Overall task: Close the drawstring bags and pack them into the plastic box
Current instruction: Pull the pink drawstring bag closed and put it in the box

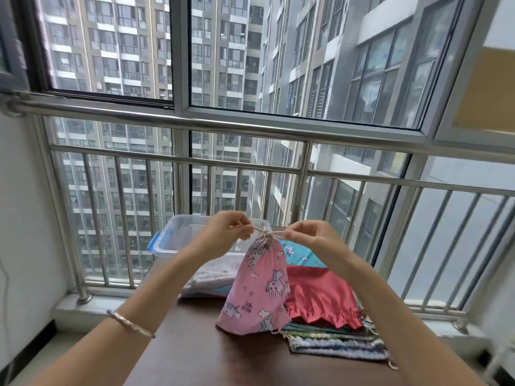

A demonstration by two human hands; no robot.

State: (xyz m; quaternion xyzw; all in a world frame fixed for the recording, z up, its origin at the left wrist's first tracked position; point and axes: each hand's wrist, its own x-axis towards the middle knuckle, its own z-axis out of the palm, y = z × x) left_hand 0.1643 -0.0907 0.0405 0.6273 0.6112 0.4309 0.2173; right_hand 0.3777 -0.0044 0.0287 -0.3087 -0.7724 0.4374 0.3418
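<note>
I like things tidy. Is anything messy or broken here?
Nothing stands out. The left hand and right hand pinch the strings of the pink bag, its neck gathered; other bags lie stacked flat beside it, the plastic box upright behind.

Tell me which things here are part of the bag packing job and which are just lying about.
Job: pink unicorn bag, its cords pinched by left hand and right hand; plastic box; red bag; blue bag; white bag.
Just there: railing, bracelet, table.

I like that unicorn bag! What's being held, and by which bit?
The drawstring of the pink bag: the left grip pinches one end and the right grip the other, above the gathered neck.
</note>
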